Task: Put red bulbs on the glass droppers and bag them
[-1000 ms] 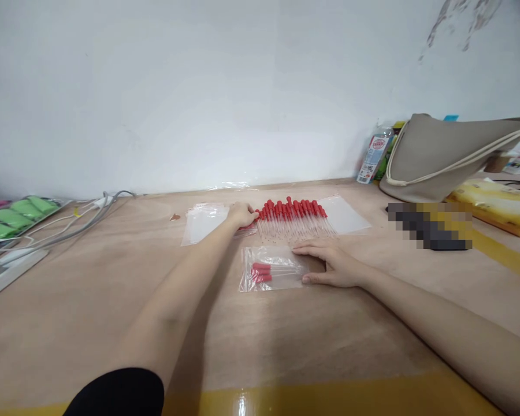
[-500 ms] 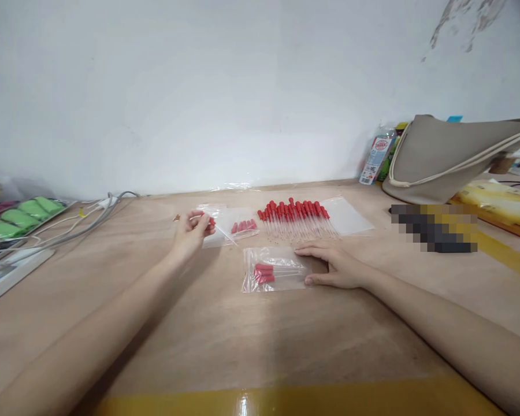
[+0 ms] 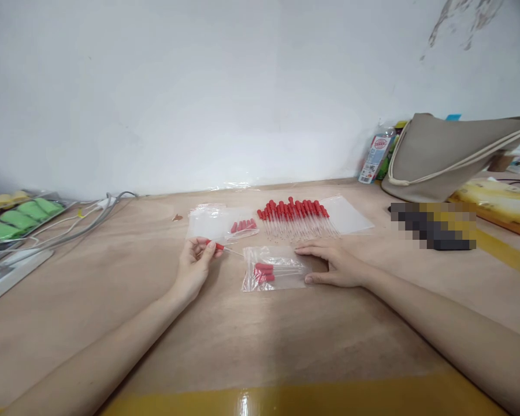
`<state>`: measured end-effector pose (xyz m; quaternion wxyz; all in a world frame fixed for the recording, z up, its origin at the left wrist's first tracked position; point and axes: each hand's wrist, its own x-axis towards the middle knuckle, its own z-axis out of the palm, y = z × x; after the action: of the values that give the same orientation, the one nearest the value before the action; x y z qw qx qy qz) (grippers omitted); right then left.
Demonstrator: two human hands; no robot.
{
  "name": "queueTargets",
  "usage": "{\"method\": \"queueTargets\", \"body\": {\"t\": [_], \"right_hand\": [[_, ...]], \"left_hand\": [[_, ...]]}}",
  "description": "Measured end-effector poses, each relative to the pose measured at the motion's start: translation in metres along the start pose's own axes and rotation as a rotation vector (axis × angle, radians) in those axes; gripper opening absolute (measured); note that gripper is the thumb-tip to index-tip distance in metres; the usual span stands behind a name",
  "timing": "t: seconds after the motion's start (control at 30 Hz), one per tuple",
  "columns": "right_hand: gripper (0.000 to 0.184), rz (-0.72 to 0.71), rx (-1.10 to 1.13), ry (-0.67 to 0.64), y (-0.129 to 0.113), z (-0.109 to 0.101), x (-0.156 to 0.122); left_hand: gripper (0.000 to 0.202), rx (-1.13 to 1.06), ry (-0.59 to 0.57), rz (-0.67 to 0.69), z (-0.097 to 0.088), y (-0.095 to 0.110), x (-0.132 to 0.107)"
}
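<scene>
My left hand (image 3: 197,260) pinches a glass dropper with a red bulb (image 3: 223,248), its tip pointing right toward a small clear bag (image 3: 272,267). That bag lies on the wooden table and holds a few red-bulb droppers. My right hand (image 3: 333,263) lies flat with fingers stretched, pressing on the bag's right edge. Behind the bag a row of several red-bulb droppers (image 3: 297,216) is spread on the table. A second clear bag with droppers (image 3: 242,226) lies left of that row.
Empty clear bags (image 3: 203,222) lie at the back left and another plastic sheet (image 3: 346,215) at the back right. A grey bag (image 3: 450,153), a yellow packet (image 3: 498,205) and a bottle (image 3: 375,156) stand far right. Cables (image 3: 86,222) and green items (image 3: 17,216) lie far left.
My left hand took a dropper from the row's left end, lifted it, then brought it nearer and rightward to the small bag's open side. My right hand stayed on the bag.
</scene>
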<state>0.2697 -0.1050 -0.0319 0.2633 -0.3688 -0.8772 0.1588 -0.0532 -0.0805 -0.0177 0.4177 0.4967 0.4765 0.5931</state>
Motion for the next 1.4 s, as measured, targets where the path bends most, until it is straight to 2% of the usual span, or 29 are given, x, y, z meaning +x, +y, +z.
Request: {"method": "queueTargets", "body": {"t": [0.13, 0.4, 0.57, 0.73, 0.93, 1.1, 1.17, 1.27, 1.4], "right_hand": [[0.061, -0.006, -0.022, 0.002, -0.001, 0.0, 0.0], [0.061, -0.012, -0.03, 0.001, -0.001, -0.001, 0.0], [0.06, -0.015, -0.03, 0.002, -0.001, 0.0, 0.001], [0.061, -0.022, -0.035, 0.008, 0.0, 0.0, 0.0], [0.061, -0.021, -0.032, 0.003, 0.002, 0.001, 0.0], [0.06, -0.019, -0.029, 0.004, 0.003, 0.001, -0.001], [0.06, -0.023, -0.03, -0.001, 0.002, 0.001, 0.0], [0.059, -0.024, -0.031, -0.003, 0.001, 0.001, 0.0], [0.058, -0.019, -0.031, 0.003, 0.002, 0.001, 0.0]], "left_hand": [[0.042, 0.073, -0.05, -0.031, 0.004, 0.002, -0.009], [0.035, 0.293, -0.246, -0.009, 0.011, -0.007, -0.011], [0.033, 0.405, -0.257, 0.009, 0.017, -0.006, -0.01], [0.032, 0.423, -0.281, 0.013, 0.02, -0.003, -0.011], [0.037, 0.477, -0.295, 0.051, 0.022, -0.008, -0.008], [0.035, 0.641, -0.318, 0.133, 0.028, -0.011, -0.005], [0.032, 0.643, -0.317, 0.161, 0.03, -0.013, -0.003], [0.028, 0.536, -0.314, 0.165, 0.03, -0.016, -0.001], [0.025, 0.476, -0.38, 0.19, 0.028, -0.018, -0.005]]}}
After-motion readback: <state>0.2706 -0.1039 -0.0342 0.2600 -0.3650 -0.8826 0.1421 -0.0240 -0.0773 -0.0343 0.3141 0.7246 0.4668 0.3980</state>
